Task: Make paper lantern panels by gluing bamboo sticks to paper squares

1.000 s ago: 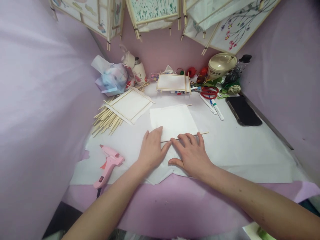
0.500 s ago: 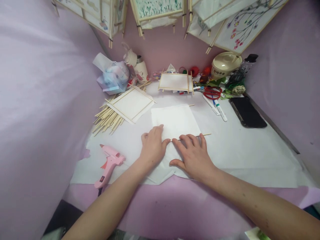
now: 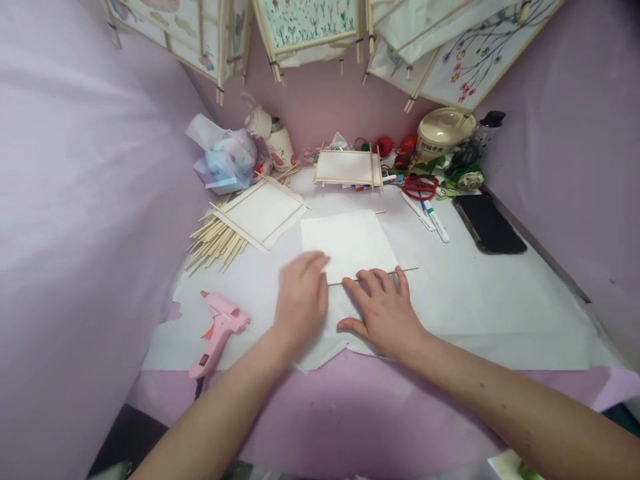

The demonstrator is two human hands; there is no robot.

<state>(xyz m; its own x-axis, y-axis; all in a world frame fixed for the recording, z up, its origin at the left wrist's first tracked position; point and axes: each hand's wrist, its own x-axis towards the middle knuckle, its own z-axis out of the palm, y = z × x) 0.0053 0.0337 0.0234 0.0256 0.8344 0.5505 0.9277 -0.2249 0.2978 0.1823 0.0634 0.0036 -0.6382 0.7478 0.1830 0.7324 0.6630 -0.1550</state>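
Note:
A white sheet of paper (image 3: 345,243) lies in front of me with a thin wooden stick (image 3: 413,269) along its near edge. My right hand (image 3: 385,307) rests there with its fingers spread, the tips pressing on the stick and paper edge. At the sheet's near left corner is my left hand (image 3: 303,300), smeared by motion, its fingers bent; whether it holds anything is not visible. Another stick end (image 3: 381,212) pokes out from under the sheet's far right corner. Left of my left hand lies a pink glue gun (image 3: 220,333).
Sticks (image 3: 217,237) are piled at the left under a paper with a stick frame (image 3: 263,210). A stick-framed panel (image 3: 347,167), red scissors (image 3: 420,187), pens (image 3: 435,221) and a phone (image 3: 490,225) lie farther back. Paper lanterns (image 3: 310,27) hang overhead.
My left hand has lifted off the paper and drawn its fingers in, baring the stick's left end. My right hand stays on the stick. The view has shifted slightly.

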